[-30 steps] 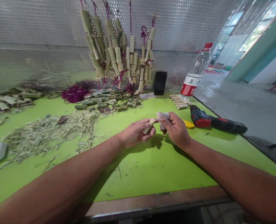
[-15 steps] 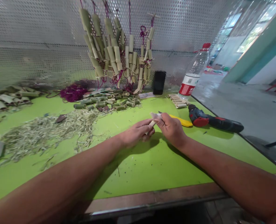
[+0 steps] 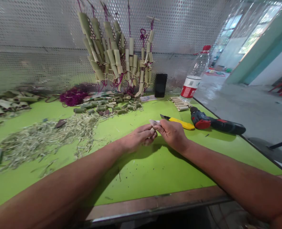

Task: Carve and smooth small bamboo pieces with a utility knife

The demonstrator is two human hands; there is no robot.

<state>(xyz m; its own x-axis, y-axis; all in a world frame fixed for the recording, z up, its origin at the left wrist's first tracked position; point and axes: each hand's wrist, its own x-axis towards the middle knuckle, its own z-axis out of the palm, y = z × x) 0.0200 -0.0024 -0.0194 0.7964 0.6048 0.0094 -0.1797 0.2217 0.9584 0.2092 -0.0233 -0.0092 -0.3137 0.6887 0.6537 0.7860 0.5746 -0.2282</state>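
Note:
My left hand [image 3: 140,137] is closed around a short, pale bamboo tube [image 3: 152,129], mostly hidden by the fingers. Pinched between the thumb and fingers of my right hand [image 3: 173,133] is a small, whitish folded sheet [image 3: 154,122], which looks like sandpaper and lies against the tube's upper end. Both hands meet just above the green tabletop [image 3: 141,178]. Right behind my right hand lies a yellow utility knife [image 3: 182,123] with its dark blade out, touched by neither hand.
A cordless drill [image 3: 200,119], pale bamboo tubes [image 3: 182,107] and a plastic bottle [image 3: 191,84] stand or lie at right. Behind are a phone [image 3: 160,85], cut bamboo [image 3: 102,108], purple string [image 3: 73,96] and hanging bamboo strings [image 3: 112,57]. Shavings [image 3: 59,132] cover the left.
My right hand and the pale sheet have slid slightly down and left over the tube's end, covering more of it. More of the knife shows. The whole view has shifted a little.

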